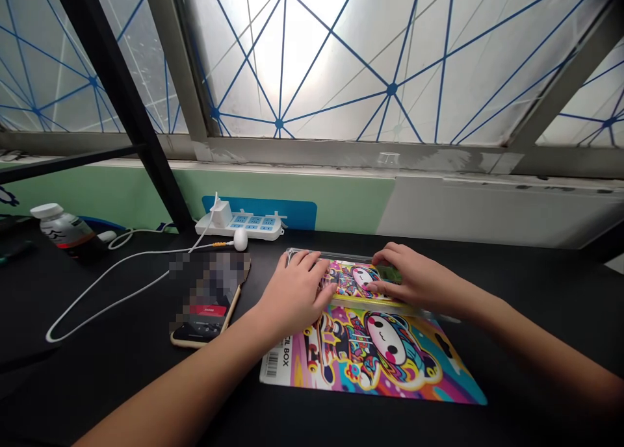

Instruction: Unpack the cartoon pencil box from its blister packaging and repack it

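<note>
A slim pencil box [351,278], printed with a colourful cartoon and edged in clear plastic, lies flat on the black table. My left hand [297,294] rests over its left end, fingers bent toward the far edge and thumb near the front edge. At the right end, my right hand [409,278] grips the box, thumb in front and fingers behind; the fingertips are partly hidden. Just in front, and partly beneath it, is a larger cardboard sheet [370,356] with the same cartoon, a barcode and the letters "IL BOX".
Left of my hands lies a phone [209,323] in a pale-edged case, its screen partly blurred. Behind it stand a white power strip [253,223] and a looping white cable [97,284]. A white-capped bottle [65,229] is farther left, near a black metal post [160,174].
</note>
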Demonstrator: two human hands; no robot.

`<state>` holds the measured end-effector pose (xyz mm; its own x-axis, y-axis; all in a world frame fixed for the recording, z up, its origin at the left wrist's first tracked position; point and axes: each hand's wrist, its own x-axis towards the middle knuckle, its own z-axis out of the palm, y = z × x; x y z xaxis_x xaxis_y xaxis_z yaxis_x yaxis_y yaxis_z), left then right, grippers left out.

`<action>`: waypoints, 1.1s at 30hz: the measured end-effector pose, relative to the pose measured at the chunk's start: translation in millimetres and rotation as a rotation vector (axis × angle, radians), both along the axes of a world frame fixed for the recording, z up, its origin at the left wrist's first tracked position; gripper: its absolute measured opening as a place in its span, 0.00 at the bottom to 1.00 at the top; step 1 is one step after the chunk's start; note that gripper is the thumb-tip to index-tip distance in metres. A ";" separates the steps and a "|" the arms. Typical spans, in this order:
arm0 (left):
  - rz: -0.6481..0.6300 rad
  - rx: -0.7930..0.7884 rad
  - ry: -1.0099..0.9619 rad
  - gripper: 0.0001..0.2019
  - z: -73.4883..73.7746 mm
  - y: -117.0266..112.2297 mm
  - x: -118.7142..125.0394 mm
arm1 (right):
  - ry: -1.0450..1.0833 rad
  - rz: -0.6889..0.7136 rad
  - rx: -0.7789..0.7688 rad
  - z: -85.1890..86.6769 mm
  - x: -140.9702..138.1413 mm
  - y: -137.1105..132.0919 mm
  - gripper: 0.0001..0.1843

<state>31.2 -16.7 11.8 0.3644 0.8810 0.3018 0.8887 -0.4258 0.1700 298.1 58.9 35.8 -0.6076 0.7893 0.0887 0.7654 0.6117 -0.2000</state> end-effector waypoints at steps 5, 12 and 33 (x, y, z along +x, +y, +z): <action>0.007 0.004 -0.025 0.22 -1.8 0.6 0.5 | -0.005 -0.020 -0.019 0.5 -0.6 3.5 0.27; 0.028 -0.006 -0.041 0.23 -2.5 0.5 0.5 | -0.014 -0.001 0.010 -5.3 3.8 5.7 0.29; -0.004 0.226 -0.050 0.25 17.1 8.0 -18.9 | 0.106 0.050 0.362 -1.3 5.6 -18.9 0.19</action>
